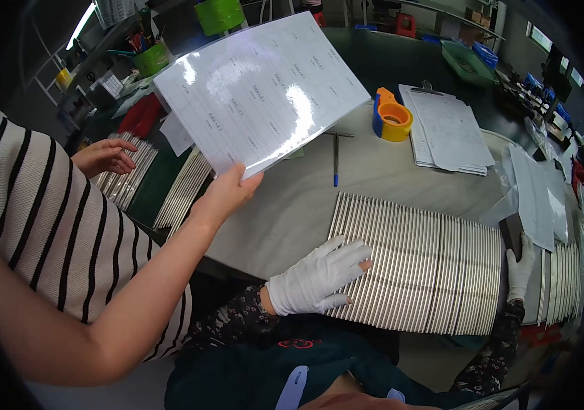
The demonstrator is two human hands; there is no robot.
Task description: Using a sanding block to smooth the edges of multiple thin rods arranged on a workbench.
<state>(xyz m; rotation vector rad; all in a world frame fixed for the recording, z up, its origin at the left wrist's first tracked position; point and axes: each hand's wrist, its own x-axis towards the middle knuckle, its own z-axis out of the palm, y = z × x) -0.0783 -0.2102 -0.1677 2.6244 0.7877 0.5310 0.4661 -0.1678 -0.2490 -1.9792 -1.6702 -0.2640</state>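
A wide row of thin silvery metal rods [415,266], side by side, lies on the table before me. My left hand [316,277], in a white glove with bare fingertips showing, rests flat with spread fingers on the row's left edge. At the right edge, my white-gloved right hand [521,268] grips a dark block [510,231] between thumb and fingers, beside the rods; part of that grip is hidden. A co-worker in a striped top holds up a glossy laminated sheet [261,96] with one hand [227,195]; their other hand [105,157] is free.
Beyond the rods lie a blue pen [336,160], an orange-and-blue tape dispenser [392,116] and a clipboard with papers [445,130]. More rods [560,283] lie at the right under papers and plastic. Further rod stacks [186,188] are near the co-worker. A green tray [468,63] sits far back.
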